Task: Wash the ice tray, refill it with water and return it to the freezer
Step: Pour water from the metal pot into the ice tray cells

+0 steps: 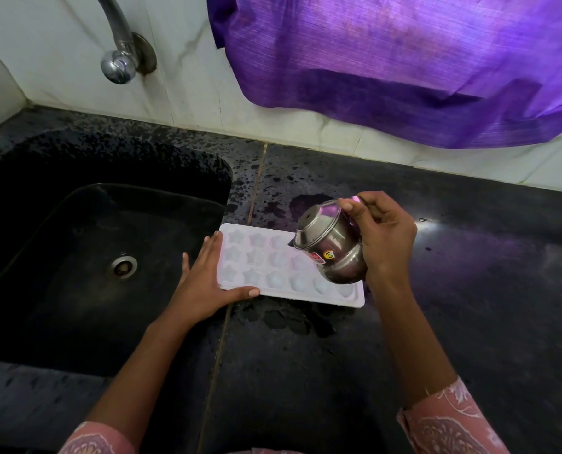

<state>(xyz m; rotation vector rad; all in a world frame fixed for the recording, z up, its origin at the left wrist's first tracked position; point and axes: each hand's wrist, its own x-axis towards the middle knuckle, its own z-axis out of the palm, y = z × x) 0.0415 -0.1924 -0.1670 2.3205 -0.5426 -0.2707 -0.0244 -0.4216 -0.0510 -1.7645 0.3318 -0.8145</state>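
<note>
In the head view, a white plastic ice tray with star-shaped and round cavities [305, 295] lay flat on the wet black speckled stone counter [436, 306], just beside the right edge of the deep black sink [27, 152]. The left hand [207, 276] lay flat and spread against the tray's left short end, fingers straight along that end and the thumb stretched along the near rim, steadying rather than clasping it. The right hand [384, 237] had its fingers curled round a small round-bellied stainless-steel pot [330, 247], held tipped over the tray's far right cavities. Whether water was running from it could not be told. Some cavities looked glossy, though their fill level was unclear. A chrome tap [119, 57] stood on the wall above the sink, and a purple cloth [404, 60] hung over the tiles. The tray looked thin, light and somewhat bendy, and probably slick from the wet. Once full it would likely be heavier and apt to slop or sag. It would best be lifted by the flat rim at both short ends and kept level on the way to the freezer.
</note>
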